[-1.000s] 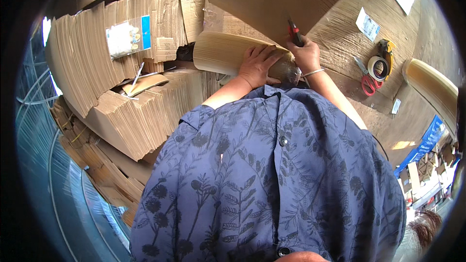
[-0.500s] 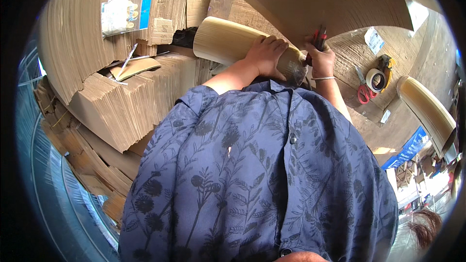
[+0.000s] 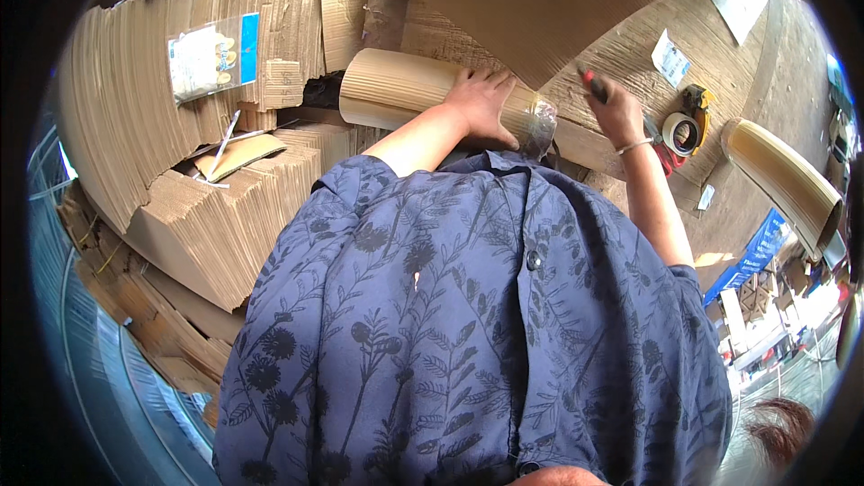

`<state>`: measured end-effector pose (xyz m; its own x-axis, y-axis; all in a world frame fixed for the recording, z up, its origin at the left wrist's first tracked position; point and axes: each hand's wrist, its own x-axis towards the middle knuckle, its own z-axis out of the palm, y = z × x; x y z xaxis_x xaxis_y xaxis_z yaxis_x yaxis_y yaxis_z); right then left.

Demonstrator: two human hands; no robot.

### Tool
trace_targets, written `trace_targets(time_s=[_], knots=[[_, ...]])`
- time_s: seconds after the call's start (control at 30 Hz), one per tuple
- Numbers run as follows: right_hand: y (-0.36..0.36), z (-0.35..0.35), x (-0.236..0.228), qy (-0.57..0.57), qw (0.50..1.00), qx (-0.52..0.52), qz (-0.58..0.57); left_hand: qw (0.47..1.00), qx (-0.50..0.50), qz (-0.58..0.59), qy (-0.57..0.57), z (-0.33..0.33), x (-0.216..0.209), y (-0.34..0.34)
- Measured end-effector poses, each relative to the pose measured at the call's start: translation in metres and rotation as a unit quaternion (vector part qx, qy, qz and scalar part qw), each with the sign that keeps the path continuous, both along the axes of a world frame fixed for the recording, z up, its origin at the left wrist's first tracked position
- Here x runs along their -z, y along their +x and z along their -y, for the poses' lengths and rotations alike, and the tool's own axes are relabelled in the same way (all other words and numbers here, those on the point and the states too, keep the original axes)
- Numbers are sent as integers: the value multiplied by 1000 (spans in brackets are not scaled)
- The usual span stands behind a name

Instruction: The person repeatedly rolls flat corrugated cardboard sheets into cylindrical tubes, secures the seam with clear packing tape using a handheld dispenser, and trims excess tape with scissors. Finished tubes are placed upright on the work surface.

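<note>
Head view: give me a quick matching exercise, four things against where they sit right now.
Things:
1. cardboard roll
2. red-handled tool
3. tape roll
4. plastic packet

Places:
A. on the cardboard stack, upper left
B. in the right hand
C. under the left hand
D. on the table, right of the right hand

Pairs: 1-C, 2-B, 3-D, 4-A

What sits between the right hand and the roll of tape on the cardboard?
In the head view, red-handled scissors lie between the right hand and the tape roll, partly hidden by the wrist.
</note>
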<state>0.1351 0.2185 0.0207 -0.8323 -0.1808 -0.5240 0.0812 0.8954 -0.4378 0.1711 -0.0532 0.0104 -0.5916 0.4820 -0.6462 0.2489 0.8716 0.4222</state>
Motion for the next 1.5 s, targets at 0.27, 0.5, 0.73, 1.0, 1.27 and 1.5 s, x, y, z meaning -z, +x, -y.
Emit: trace_targets(time_s=[0.27,0.5,0.73,1.0,1.27,1.5], knots=[[21,11,-5,110,974,-170,101,998,-28,5,52,4,-2,-2],[-3,29,-3,161,941,-267,129,998,-32,-14,46,2,2,4],[5,39,-21,164,946,-254,114,999,-21,6,31,1,4,2],[9,46,-29,171,944,-240,150,1000,-18,-7,19,3,2,6],[-5,62,-26,186,930,-258,182,999,-22,-10,22,2,3,4],[3,53,-22,199,927,-276,158,999,-25,-24,33,2,7,7]])
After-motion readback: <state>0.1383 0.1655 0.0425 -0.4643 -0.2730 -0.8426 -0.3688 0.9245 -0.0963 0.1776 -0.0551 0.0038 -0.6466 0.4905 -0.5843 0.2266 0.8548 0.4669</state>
